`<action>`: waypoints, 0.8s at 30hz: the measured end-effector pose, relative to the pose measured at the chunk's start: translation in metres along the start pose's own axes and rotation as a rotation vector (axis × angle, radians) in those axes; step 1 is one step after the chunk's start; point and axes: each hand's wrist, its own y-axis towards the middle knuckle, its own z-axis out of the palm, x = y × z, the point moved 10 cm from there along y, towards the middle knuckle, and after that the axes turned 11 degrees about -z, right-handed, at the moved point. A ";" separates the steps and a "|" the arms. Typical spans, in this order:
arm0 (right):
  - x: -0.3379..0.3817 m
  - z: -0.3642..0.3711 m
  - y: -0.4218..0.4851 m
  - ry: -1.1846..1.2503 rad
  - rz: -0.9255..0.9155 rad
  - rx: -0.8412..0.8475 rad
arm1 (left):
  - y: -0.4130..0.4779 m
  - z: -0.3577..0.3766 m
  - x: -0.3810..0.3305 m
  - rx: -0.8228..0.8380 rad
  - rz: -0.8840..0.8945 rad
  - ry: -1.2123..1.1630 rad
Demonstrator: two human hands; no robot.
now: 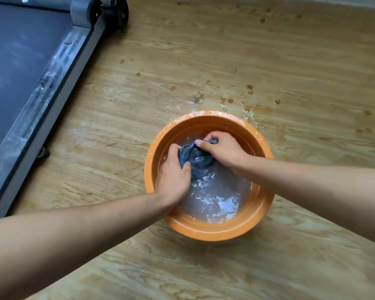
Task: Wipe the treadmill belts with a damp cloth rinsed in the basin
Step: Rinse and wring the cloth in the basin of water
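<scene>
An orange round basin stands on the wooden floor, holding rippled, cloudy water. A wet blue-grey cloth is bunched just above the water near the basin's far side. My left hand grips the cloth's left end, fingers curled round it. My right hand grips its right end, with the thumb pressed on top. The treadmill's dark belt lies at the upper left, apart from the basin.
The treadmill's grey side rail runs diagonally along the belt, with a rear roller cover and black wheel at its end. Water drops and brown spots mark the wooden floor beyond the basin.
</scene>
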 end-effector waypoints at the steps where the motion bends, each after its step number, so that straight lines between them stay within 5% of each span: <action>1: 0.013 -0.005 -0.006 0.010 -0.073 -0.010 | -0.001 -0.002 -0.006 0.001 0.059 0.008; 6: 0.057 -0.024 -0.040 -0.332 -0.368 0.141 | -0.019 0.000 -0.016 0.055 0.282 0.243; 11: 0.034 -0.017 -0.050 -0.703 -0.345 0.287 | -0.024 0.005 -0.006 0.027 0.244 0.424; 16: -0.004 -0.007 -0.029 -0.575 -0.006 0.254 | 0.006 0.029 0.023 0.091 -0.331 0.150; 19: -0.019 0.008 -0.023 -0.513 0.049 0.308 | 0.017 0.047 0.030 0.085 -0.353 0.156; 24: -0.036 0.004 -0.024 -0.152 0.193 0.050 | 0.032 0.042 0.028 0.038 -0.311 -0.214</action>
